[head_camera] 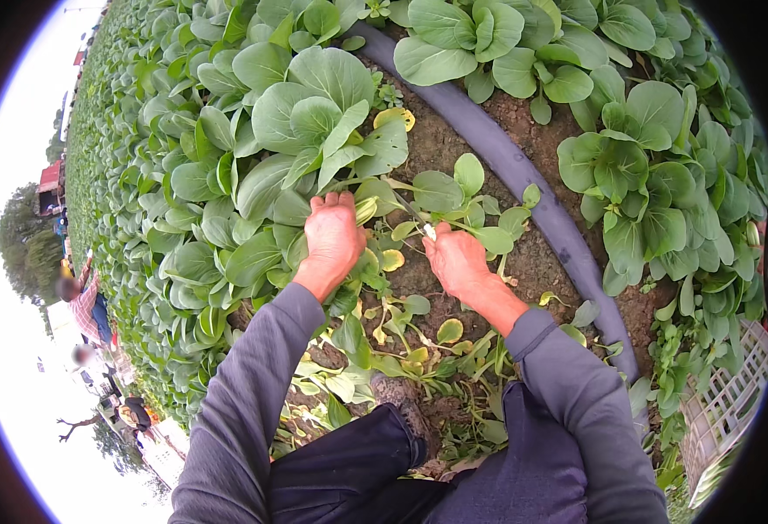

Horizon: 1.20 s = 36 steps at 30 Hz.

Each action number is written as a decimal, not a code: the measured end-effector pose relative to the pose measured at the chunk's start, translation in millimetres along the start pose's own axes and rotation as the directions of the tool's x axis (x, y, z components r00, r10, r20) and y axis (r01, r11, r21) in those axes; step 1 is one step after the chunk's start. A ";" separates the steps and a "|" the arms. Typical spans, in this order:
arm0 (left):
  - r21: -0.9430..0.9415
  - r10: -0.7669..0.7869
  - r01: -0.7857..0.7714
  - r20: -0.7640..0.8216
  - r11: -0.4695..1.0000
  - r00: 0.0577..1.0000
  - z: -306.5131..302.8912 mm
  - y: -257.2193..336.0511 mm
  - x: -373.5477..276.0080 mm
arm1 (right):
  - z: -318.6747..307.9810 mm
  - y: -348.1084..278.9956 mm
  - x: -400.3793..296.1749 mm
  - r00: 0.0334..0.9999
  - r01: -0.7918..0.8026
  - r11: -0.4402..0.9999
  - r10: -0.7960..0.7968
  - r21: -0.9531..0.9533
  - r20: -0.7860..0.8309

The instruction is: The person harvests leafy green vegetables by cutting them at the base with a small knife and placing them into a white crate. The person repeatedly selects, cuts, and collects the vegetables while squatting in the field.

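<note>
My left hand (334, 236) is closed around the leaves of a bok choy-like leafy green. A pale green stem cluster (367, 210) shows beside its fingers. My right hand (460, 259) grips a small knife (429, 231); a white part stands out above the fist, and a thin blade points up and left toward the stems. Just beyond my left hand, a large leafy green plant (315, 121) grows from the soil. Loose green leaves (439, 191) lie around the knife, partly hiding the ground there.
A dark flat hose (521, 167) curves across the soil to the right. Yellowed leaves (450, 331) litter the ground by my boot (400, 399). Dense greens (626, 167) border both sides. At lower right stands a plastic crate (727, 399). Several people (86, 311) are far left.
</note>
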State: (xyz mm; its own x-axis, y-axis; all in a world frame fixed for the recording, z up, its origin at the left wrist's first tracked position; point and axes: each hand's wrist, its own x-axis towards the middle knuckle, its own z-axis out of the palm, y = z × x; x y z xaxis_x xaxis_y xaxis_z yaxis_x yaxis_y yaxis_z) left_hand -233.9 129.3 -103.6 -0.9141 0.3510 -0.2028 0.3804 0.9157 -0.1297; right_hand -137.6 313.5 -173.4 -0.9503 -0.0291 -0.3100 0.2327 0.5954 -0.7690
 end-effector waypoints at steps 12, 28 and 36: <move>-0.770 -0.007 -0.070 -0.097 0.634 0.995 -88.3 3.0 -37.1 | -87.1 -23.9 -55.5 0.917 0.130 0.728 0.171 0.673 -0.362; -0.900 0.362 0.390 0.435 0.192 0.824 -97.7 21.0 -59.9 | -88.7 -69.8 -58.1 0.985 -0.163 0.378 0.108 0.911 0.131; -0.614 0.422 0.733 0.605 -0.293 0.676 -62.3 34.8 -66.8 | -75.7 -55.3 -58.3 0.967 -0.254 0.498 0.117 0.829 0.226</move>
State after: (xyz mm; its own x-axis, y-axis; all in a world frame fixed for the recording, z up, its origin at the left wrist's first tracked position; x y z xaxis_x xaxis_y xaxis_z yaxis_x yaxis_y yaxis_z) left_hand -168.4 149.8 -34.1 -0.3725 0.5050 -0.7786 -0.8673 0.1092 0.4857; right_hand -110.7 343.1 -70.5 -0.8450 -0.1396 -0.5162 0.5288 -0.3614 -0.7679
